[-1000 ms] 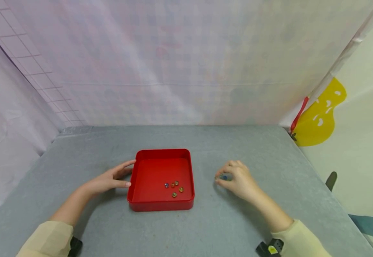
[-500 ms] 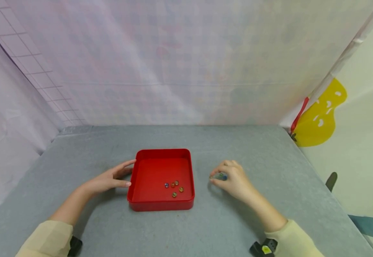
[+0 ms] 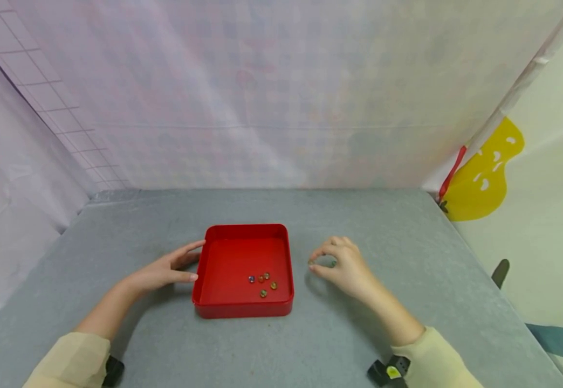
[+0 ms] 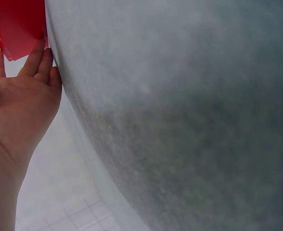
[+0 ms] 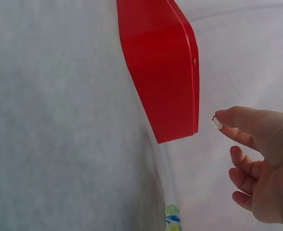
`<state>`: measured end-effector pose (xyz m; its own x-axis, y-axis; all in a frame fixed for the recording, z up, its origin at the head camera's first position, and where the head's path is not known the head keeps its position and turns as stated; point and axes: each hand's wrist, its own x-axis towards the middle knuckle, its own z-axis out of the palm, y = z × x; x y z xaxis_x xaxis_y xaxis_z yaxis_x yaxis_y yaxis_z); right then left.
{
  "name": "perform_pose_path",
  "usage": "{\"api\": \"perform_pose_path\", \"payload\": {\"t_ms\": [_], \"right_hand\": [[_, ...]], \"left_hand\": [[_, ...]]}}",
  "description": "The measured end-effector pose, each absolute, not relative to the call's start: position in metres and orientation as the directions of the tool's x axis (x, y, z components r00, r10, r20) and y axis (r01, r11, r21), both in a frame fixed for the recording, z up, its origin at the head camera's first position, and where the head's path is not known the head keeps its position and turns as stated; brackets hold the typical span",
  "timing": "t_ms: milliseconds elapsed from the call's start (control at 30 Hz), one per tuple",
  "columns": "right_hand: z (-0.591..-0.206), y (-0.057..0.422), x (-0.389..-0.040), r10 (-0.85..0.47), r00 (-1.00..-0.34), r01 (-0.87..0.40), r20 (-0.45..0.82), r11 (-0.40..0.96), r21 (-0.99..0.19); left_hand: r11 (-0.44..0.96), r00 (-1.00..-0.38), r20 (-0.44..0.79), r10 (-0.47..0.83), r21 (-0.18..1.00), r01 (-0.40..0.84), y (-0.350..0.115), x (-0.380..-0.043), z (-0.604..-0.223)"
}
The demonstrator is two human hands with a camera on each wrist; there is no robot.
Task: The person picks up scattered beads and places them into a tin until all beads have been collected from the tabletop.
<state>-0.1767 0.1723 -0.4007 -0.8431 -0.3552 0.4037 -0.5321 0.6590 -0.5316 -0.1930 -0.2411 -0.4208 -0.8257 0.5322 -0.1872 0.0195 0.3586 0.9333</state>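
My right hand (image 3: 347, 268) pinches a small clear marble (image 5: 217, 123) between thumb and index fingertip, just right of the red tray (image 3: 233, 253). The other fingers of that hand are loosely bent. On the far side of the right hand, several marbles (image 5: 172, 219) in green, blue and yellow sit on the table; in the head view, one green marble (image 3: 333, 264) shows through the gap of the fingers. Spread along the tray's left wall, the fingers and thumb of my left hand (image 3: 167, 269) touch it. Several glass marbles (image 3: 263, 279) lie inside the tray, toward its front right.
A grey cloth covers the table (image 3: 165, 350) on which the tray stands. Pale curtains (image 3: 272, 97) hang behind it and at both sides. The right curtain carries a yellow pear print (image 3: 482, 172).
My right hand has moved left toward the tray, carrying the pinched marble. The blue marble seen earlier between its fingers is now covered. My left hand and the tray have stayed put.
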Motion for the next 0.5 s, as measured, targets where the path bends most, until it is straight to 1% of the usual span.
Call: {"api": "perform_pose_path", "payload": {"t_ms": [500], "right_hand": [[-0.394,0.157,-0.175,-0.351,-0.857,-0.514,0.378,0.639,-0.572]], "left_hand": [[0.359,-0.822,-0.191,0.536,0.933,0.017,-0.242,-0.194,-0.420]]}}
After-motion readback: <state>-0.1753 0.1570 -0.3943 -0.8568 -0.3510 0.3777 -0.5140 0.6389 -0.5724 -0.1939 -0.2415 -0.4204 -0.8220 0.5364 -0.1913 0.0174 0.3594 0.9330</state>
